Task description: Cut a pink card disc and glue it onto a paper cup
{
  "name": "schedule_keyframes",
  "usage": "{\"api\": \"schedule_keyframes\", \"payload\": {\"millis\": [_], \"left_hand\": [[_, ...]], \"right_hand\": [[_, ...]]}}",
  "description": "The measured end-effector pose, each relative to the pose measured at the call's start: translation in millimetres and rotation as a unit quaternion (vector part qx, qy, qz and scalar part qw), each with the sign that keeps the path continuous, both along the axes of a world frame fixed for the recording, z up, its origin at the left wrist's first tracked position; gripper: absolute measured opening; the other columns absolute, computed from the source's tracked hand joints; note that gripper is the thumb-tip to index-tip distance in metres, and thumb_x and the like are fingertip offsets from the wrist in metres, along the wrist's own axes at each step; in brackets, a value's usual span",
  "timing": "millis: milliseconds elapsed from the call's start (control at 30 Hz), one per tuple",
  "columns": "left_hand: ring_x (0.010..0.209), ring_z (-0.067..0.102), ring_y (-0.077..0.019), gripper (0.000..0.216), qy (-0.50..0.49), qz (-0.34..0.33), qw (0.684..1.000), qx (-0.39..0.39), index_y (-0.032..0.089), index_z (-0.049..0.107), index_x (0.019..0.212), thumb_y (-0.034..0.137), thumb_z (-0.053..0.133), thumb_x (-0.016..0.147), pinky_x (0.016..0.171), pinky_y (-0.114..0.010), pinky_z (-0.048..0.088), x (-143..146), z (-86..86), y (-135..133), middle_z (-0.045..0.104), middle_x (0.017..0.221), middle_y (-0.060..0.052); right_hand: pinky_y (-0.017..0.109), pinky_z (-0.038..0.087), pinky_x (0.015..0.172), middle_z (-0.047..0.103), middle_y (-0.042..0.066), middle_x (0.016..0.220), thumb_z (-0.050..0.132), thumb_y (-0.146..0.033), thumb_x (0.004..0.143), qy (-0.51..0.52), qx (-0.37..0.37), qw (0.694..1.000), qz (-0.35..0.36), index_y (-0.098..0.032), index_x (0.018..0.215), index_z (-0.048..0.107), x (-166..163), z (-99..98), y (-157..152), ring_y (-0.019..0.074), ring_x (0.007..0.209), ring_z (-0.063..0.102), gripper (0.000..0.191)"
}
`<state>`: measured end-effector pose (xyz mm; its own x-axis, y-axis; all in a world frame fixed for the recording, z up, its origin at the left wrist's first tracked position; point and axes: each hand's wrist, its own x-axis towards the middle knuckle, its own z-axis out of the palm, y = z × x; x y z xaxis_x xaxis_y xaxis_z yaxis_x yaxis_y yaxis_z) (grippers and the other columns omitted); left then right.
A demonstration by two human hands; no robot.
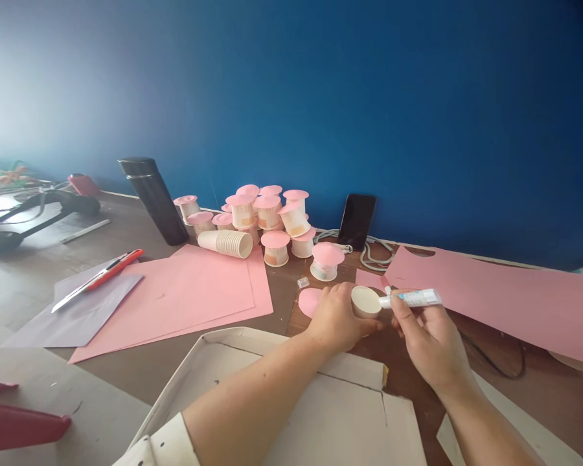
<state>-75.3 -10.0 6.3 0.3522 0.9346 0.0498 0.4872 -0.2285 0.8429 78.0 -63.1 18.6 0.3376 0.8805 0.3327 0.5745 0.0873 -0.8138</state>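
Observation:
My left hand (pixel 337 320) is wrapped round a small paper cup (pixel 366 301) whose round end faces up. In my right hand (pixel 430 340) is a white glue stick (pixel 414 298), its tip touching or very close to the cup's rim. A pink paper disc (pixel 309 301) lies flat just left of my left hand, partly covered by it. Behind it a small clear cap (pixel 303 282) rests on the table. Farther back stands a paper cup topped with a pink disc (pixel 327 255).
Several pink-topped cups (pixel 267 213) are grouped by the blue wall, with a stack of nested cups (pixel 226 243) lying before them. A black bottle (pixel 154 200), a phone (pixel 357 220), pink sheets (pixel 189 291) and a red box cutter (pixel 100 278) surround the workspace.

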Motion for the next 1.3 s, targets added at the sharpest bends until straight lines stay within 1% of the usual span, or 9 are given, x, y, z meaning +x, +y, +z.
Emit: {"api": "schedule_keyframes", "payload": {"millis": [300, 500, 667, 767, 867, 967, 1067, 1167, 1300], "left_hand": [[0.109, 0.055, -0.0319, 0.059, -0.001, -0.003, 1.0, 0.0, 0.021, 0.06, 0.11, 0.048, 0.084, 0.064, 0.089, -0.043, 0.047, -1, 1.5, 0, 0.065, 0.113, -0.01], [0.11, 0.055, -0.0325, 0.057, 0.005, -0.01, 1.0, 0.0, 0.02, 0.06, 0.11, 0.046, 0.084, 0.064, 0.089, -0.043, 0.047, -1, 4.2, -1, 0.066, 0.114, -0.01], [0.111, 0.056, -0.0331, 0.058, 0.008, -0.008, 1.0, 0.009, 0.02, 0.061, 0.111, 0.047, 0.083, 0.064, 0.088, -0.043, 0.048, 0, 3.8, -1, 0.066, 0.113, -0.011], [0.111, 0.056, -0.0328, 0.058, 0.005, -0.012, 1.0, 0.011, 0.02, 0.06, 0.111, 0.047, 0.083, 0.065, 0.089, -0.043, 0.048, -1, 2.8, 0, 0.066, 0.115, -0.011], [0.109, 0.057, -0.0324, 0.056, 0.001, -0.011, 1.0, 0.015, 0.02, 0.06, 0.108, 0.047, 0.083, 0.065, 0.088, -0.043, 0.049, -1, 1.8, 0, 0.066, 0.114, -0.011], [0.109, 0.057, -0.0321, 0.055, 0.002, -0.008, 1.0, 0.015, 0.02, 0.06, 0.107, 0.047, 0.083, 0.064, 0.087, -0.043, 0.049, 0, 1.0, 0, 0.066, 0.113, -0.011], [0.108, 0.057, -0.032, 0.053, 0.005, -0.007, 1.0, 0.014, 0.019, 0.058, 0.107, 0.042, 0.081, 0.065, 0.087, -0.043, 0.049, 0, 1.1, -1, 0.066, 0.112, -0.012], [0.108, 0.058, -0.032, 0.046, 0.009, -0.005, 1.0, 0.017, 0.019, 0.058, 0.103, 0.037, 0.078, 0.066, 0.087, -0.043, 0.049, 1, 1.4, -2, 0.066, 0.111, -0.012], [0.11, 0.057, -0.0332, 0.051, 0.013, -0.005, 1.0, 0.01, 0.019, 0.058, 0.105, 0.041, 0.079, 0.065, 0.09, -0.045, 0.049, 1, 0.9, -1, 0.065, 0.114, -0.013]], "right_hand": [[0.035, 0.051, 0.061, 0.065, 0.004, 0.065, 0.054, -0.066, 0.085, -0.055, 0.002, 0.998, -0.024, -0.021, 0.089, 0.064, 6, -2.6, 3, 0.022, 0.059, 0.062, 0.047], [0.032, 0.052, 0.06, 0.071, 0.006, 0.077, 0.059, -0.063, 0.085, 0.013, 0.017, 1.0, -0.018, -0.021, 0.091, 0.065, 0, 6.1, -3, 0.0205, 0.062, 0.065, 0.043], [0.036, 0.056, 0.072, 0.076, 0.008, 0.094, 0.063, -0.059, 0.084, -0.003, 0.041, 0.999, 0.014, -0.023, 0.095, 0.066, -1, 0.8, -3, 0.0253, 0.081, 0.071, 0.038], [0.041, 0.055, 0.081, 0.076, 0.009, 0.1, 0.062, -0.058, 0.085, -0.041, 0.042, 0.998, 0.0, -0.023, 0.097, 0.066, 3, -4.5, -1, 0.0285, 0.093, 0.072, 0.037], [0.041, 0.055, 0.08, 0.075, 0.009, 0.095, 0.061, -0.059, 0.086, -0.061, 0.04, 0.997, -0.026, -0.023, 0.093, 0.066, 5, -3.4, -1, 0.0282, 0.088, 0.071, 0.038], [0.037, 0.056, 0.075, 0.074, 0.008, 0.09, 0.06, -0.058, 0.087, -0.036, 0.046, 0.998, -0.017, -0.022, 0.095, 0.065, 2, 1.1, -5, 0.0256, 0.081, 0.071, 0.037], [0.036, 0.056, 0.077, 0.075, 0.007, 0.095, 0.061, -0.054, 0.089, -0.031, 0.063, 0.997, 0.02, -0.023, 0.098, 0.065, -1, 0.4, -7, 0.0251, 0.086, 0.071, 0.033], [0.037, 0.054, 0.082, 0.074, 0.007, 0.1, 0.061, -0.05, 0.09, -0.073, 0.08, 0.993, 0.04, -0.024, 0.097, 0.066, -1, -5.0, -6, 0.0257, 0.093, 0.07, 0.028], [0.04, 0.053, 0.08, 0.074, 0.009, 0.096, 0.062, -0.053, 0.088, -0.123, 0.083, 0.989, -0.017, -0.023, 0.093, 0.065, 2, -6.7, -2, 0.0266, 0.087, 0.069, 0.03]]}}
